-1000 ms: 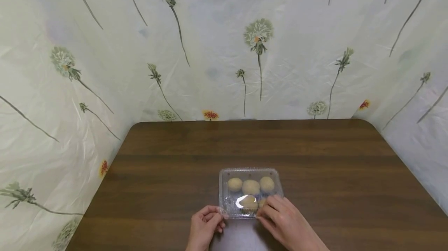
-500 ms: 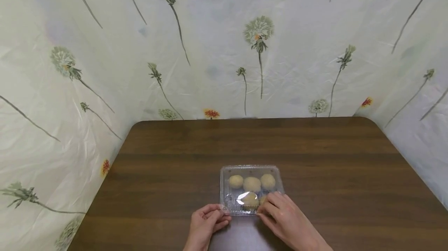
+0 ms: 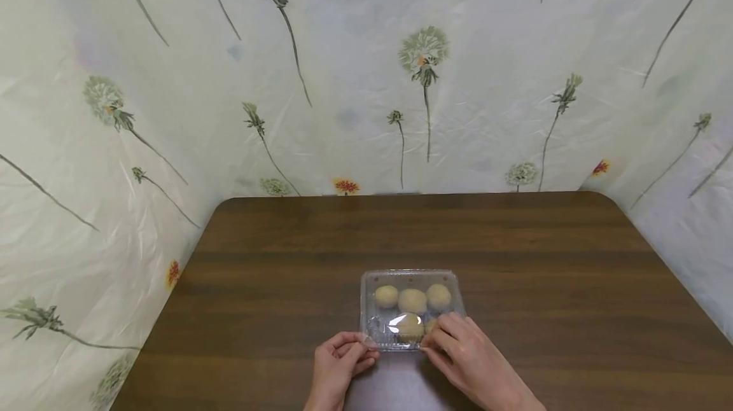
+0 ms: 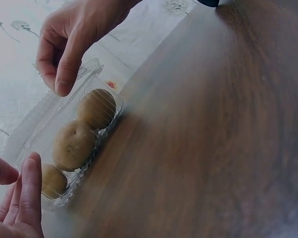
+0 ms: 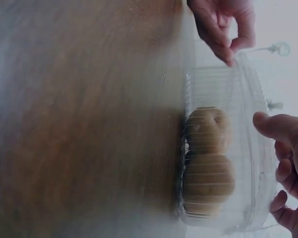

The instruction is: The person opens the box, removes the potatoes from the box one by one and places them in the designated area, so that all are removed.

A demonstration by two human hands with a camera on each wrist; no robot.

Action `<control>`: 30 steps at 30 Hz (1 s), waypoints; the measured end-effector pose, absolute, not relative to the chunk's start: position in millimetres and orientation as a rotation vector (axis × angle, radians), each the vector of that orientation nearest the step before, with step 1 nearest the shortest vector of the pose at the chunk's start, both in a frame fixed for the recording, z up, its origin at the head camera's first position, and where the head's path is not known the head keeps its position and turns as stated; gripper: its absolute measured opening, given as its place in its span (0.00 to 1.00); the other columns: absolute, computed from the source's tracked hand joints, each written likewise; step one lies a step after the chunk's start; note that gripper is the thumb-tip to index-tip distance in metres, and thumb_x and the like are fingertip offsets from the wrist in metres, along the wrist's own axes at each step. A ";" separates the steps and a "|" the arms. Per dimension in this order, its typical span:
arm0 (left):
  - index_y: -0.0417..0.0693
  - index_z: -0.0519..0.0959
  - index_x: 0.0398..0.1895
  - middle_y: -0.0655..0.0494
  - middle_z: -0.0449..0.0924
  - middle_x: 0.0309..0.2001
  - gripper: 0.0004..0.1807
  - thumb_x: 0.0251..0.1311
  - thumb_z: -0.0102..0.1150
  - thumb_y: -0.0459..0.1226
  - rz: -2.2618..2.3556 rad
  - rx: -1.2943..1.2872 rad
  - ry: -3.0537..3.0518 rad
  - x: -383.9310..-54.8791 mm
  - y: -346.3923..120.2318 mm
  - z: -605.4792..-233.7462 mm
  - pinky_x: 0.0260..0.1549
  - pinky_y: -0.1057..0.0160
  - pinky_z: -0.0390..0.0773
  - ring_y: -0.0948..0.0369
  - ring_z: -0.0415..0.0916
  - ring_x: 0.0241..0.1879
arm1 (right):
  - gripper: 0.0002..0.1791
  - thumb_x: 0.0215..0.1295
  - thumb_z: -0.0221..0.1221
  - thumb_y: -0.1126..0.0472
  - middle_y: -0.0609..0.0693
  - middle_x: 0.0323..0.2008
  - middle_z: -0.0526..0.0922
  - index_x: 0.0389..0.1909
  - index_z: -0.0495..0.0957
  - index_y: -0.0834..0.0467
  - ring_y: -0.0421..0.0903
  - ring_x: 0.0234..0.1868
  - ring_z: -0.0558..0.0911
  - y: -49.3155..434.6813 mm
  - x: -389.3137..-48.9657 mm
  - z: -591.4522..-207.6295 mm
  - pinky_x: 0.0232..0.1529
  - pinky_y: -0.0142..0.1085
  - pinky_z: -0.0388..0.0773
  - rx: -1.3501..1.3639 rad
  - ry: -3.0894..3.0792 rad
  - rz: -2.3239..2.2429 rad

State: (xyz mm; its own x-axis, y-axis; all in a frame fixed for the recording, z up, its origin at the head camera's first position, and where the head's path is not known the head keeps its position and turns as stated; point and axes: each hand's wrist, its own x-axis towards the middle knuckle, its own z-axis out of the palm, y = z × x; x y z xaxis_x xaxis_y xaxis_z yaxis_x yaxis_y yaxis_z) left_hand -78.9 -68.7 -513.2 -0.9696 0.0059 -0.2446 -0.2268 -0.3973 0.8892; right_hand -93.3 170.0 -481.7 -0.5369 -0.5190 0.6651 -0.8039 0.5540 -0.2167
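Note:
A clear plastic clamshell box (image 3: pixel 370 280) holding several potatoes (image 3: pixel 412 301) sits on the table towards me. My left hand (image 3: pixel 338 365) pinches its front left corner between thumb and forefinger. At the front right, my right hand (image 3: pixel 471 357) grips the lid's rim, thumb on the near side and fingers over the top. The left wrist view shows a row of potatoes (image 4: pixel 73 146) through the ribbed side wall. In the right wrist view the right thumb (image 5: pixel 273 125) lies at the rim. My right hand partly covers one potato in the head view.
The dark brown wooden table (image 3: pixel 275 284) extends around the box on all sides. A pale curtain (image 3: pixel 343 80) printed with dandelions hangs behind it and along both sides.
The box appears slightly higher in the head view than a second ago, as the view itself has shifted a little. Left fingers have extended further under the corner; both hands stay at the rim.

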 end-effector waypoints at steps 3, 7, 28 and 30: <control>0.28 0.76 0.36 0.42 0.84 0.29 0.05 0.56 0.56 0.20 2.492 -0.299 1.646 -78.8 -68.6 -513.5 0.34 0.62 0.85 0.57 0.84 0.27 | 0.15 0.75 0.50 0.50 0.38 0.33 0.75 0.30 0.79 0.50 0.38 0.35 0.74 170.3 -93.4 -481.3 0.40 0.33 0.70 1.065 -2.258 0.697; 0.28 0.76 0.36 0.42 0.84 0.29 0.06 0.56 0.56 0.19 2.493 -0.312 1.642 -79.1 -68.1 -512.7 0.34 0.62 0.85 0.57 0.84 0.27 | 0.15 0.75 0.50 0.51 0.38 0.33 0.75 0.30 0.79 0.50 0.38 0.36 0.74 171.1 -94.1 -481.2 0.40 0.33 0.70 1.073 -2.254 0.692; 0.29 0.76 0.35 0.38 0.84 0.32 0.05 0.56 0.56 0.20 2.474 -0.289 1.646 -78.2 -69.8 -512.5 0.36 0.62 0.84 0.56 0.84 0.29 | 0.19 0.75 0.51 0.48 0.40 0.30 0.75 0.28 0.82 0.52 0.39 0.30 0.71 174.1 -107.3 -437.7 0.34 0.33 0.63 0.981 -2.046 0.660; 0.30 0.76 0.35 0.39 0.84 0.32 0.05 0.56 0.55 0.20 2.460 -0.283 1.630 -77.6 -70.4 -511.8 0.36 0.62 0.84 0.55 0.85 0.30 | 0.20 0.75 0.51 0.48 0.42 0.30 0.75 0.29 0.84 0.53 0.40 0.30 0.71 174.1 -108.9 -433.7 0.35 0.35 0.64 0.969 -2.017 0.660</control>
